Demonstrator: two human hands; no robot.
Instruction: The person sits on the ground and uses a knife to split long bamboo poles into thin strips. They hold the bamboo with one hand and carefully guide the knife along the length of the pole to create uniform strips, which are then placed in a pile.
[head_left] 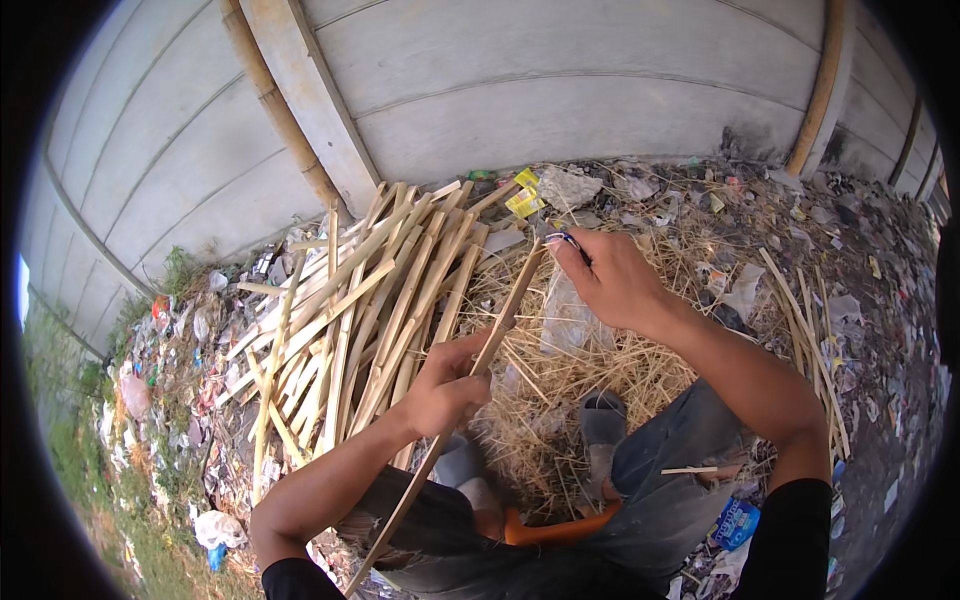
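A long, narrow bamboo strip (pixel 424 470) slants from beside my left thigh up to the far middle. My left hand (pixel 447 390) is closed around it near its middle. At the strip's upper end, my right hand (pixel 612 282) is closed, its fingertips against the tip. A small blue and white thing (pixel 560 238) shows at those fingers; its kind is hidden by the hand. Split bamboo strips (pixel 400 300) lie in a loose pile beyond and left of my left hand. Thin shavings (pixel 640 350) cover the ground under my right hand.
A pale panel wall (pixel 580 115) with bamboo poles (pixel 285 130) stands behind. More thin strips (pixel 805 335) lie at the right. Litter surrounds the spot, with a blue packet (pixel 737 523) by my right leg. An orange piece (pixel 560 528) shows between my legs.
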